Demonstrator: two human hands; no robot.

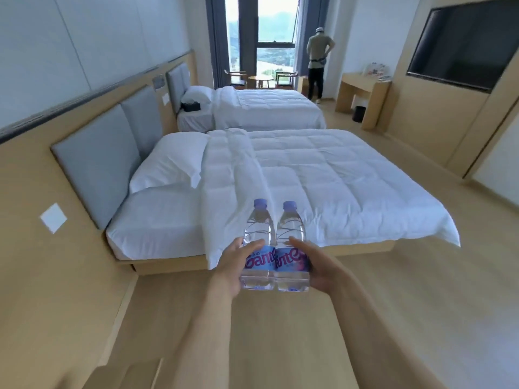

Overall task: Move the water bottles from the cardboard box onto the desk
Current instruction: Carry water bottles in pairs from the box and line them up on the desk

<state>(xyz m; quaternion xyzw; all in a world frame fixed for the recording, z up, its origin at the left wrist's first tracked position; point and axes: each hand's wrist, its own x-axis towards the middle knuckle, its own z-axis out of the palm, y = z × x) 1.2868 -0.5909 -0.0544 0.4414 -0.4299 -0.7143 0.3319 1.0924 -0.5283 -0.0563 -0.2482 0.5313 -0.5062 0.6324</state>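
- Left hand grips the left bottle, thumb curled across the top of its label, fingers wrapped behind out of sight.
- Right hand grips the right bottle, thumb lying along the upper edge of its label, palm against the bottle's outer side.
- Both bottles are upright, side by side and touching, held out in front of the body above the wood floor.
- Each is clear plastic with a pale blue cap and a blue and pink label; water fills them nearly to the neck.
- Behind the bottles stands the near bed, with white quilt and a white pillow against a grey padded headboard.
- A second bed lies beyond it, made the same way, with a dark box, perhaps tissues, by its pillow.
- The desk, light wood, stands against the right wall well away from the bottles; small items sit on its top, too blurred to name.
- A dark bin sits under the desk.
- A television hangs on the right wall nearer than the desk.
- Another person stands with back turned by the window, between the second bed and the desk.
- Two chairs and a small round table stand before the window.
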